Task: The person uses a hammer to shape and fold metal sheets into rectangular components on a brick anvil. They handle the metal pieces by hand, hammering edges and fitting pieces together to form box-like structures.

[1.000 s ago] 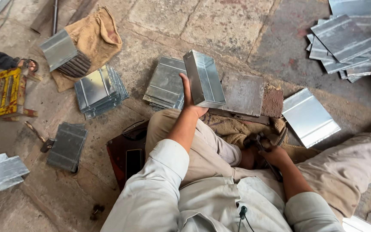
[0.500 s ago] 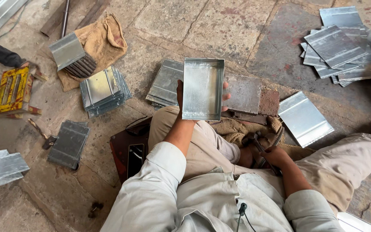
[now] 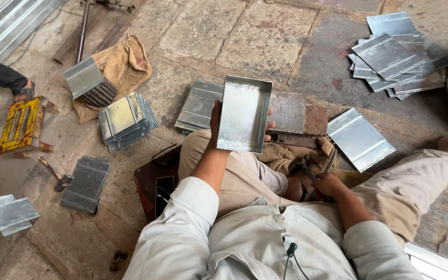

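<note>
behind metal tray [image 3: 245, 114]: left hand [image 3: 219, 122] fingers mostly hidden

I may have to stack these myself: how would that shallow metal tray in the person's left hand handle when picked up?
The metal tray probably stays stiff: folded rims hold its shape. Likely light, since the left hand alone lifts it. Its shiny surface may be slippery.

Metal tray [image 3: 245, 114] turned from edge-on to open face toward the camera, left hand [image 3: 217, 120] now gripping its left edge, raised over the lap.
</note>
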